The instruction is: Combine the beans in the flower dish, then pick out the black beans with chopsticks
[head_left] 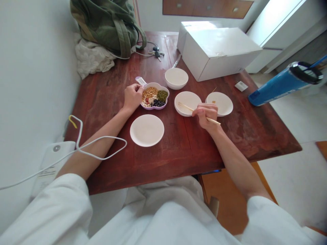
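Flower-shaped dish: lilac outside, short handle at far left with white label. I log four sections of contents: yellow kernels, green beans, glossy black beans, pale mixed pieces with reddish bits. Dish on dark red table, just beyond white plate, left of middle bowl. Left hand: fingers closed on dish's left edge by handle. Right hand: fingers wrapped round chopsticks, tips over middle bowl.

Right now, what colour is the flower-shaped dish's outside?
The flower-shaped dish is pale purple outside, as the head view shows.
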`<state>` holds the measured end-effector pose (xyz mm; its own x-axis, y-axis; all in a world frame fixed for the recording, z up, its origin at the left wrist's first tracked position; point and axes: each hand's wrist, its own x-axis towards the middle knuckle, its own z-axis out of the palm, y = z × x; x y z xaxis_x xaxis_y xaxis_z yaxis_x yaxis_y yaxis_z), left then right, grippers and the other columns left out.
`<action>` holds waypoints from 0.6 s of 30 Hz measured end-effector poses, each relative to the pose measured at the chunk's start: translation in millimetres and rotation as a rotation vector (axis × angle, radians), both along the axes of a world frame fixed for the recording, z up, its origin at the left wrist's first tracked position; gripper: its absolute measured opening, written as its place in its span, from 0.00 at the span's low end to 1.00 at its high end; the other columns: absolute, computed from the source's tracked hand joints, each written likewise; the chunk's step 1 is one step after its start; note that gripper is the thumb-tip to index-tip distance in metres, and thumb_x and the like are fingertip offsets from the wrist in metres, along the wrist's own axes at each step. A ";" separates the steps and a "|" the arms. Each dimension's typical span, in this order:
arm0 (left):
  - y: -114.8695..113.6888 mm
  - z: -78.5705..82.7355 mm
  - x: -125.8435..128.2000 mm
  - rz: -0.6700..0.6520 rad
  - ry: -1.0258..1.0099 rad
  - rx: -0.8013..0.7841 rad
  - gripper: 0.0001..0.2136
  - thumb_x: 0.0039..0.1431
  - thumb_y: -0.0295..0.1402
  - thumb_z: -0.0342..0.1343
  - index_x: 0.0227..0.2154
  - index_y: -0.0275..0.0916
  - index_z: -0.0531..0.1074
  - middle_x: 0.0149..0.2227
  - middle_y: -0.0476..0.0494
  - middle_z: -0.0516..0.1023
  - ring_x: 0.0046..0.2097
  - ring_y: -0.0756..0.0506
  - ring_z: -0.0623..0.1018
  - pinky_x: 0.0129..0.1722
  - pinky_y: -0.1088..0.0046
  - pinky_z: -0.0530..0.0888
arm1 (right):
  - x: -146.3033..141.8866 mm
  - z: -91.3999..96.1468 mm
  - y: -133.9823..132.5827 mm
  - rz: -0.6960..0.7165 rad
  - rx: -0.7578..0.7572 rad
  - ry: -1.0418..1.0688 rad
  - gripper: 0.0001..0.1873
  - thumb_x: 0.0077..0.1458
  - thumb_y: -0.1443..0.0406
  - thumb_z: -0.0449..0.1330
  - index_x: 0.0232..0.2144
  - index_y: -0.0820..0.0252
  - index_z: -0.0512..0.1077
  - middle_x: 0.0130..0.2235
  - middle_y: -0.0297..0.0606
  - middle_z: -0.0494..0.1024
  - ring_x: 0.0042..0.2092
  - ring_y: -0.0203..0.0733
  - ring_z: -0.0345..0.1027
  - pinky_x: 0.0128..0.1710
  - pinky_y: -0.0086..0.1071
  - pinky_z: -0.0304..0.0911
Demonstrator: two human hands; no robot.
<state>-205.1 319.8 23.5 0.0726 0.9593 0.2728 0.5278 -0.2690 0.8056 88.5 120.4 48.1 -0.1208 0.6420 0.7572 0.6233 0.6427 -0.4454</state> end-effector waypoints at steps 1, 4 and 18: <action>-0.2 0.2 0.0 0.009 0.001 0.003 0.10 0.63 0.36 0.58 0.30 0.37 0.79 0.37 0.40 0.86 0.39 0.42 0.80 0.44 0.66 0.72 | -0.4 -0.3 0.1 0.006 -0.002 -0.003 0.35 0.78 0.54 0.48 0.19 0.56 0.73 0.19 0.35 0.70 0.21 0.35 0.62 0.25 0.35 0.56; -0.4 0.2 -0.2 0.017 0.001 0.006 0.08 0.63 0.35 0.59 0.30 0.38 0.78 0.36 0.41 0.85 0.39 0.43 0.79 0.45 0.66 0.72 | -1.4 -1.6 0.2 0.017 -0.010 -0.008 0.35 0.78 0.53 0.48 0.19 0.57 0.72 0.19 0.35 0.69 0.21 0.35 0.62 0.25 0.34 0.55; 7.8 -7.5 -5.5 0.059 -0.172 0.019 0.10 0.70 0.34 0.54 0.30 0.42 0.71 0.37 0.43 0.82 0.42 0.43 0.80 0.48 0.66 0.74 | -0.8 -4.5 -1.1 0.002 -0.128 -0.075 0.38 0.77 0.47 0.46 0.17 0.56 0.68 0.19 0.34 0.68 0.22 0.36 0.61 0.27 0.36 0.54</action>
<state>-210.7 327.6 15.9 -0.0331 0.9550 0.2946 0.3980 -0.2578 0.8804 87.7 119.3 43.7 -0.1757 0.7321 0.6582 0.6567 0.5852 -0.4756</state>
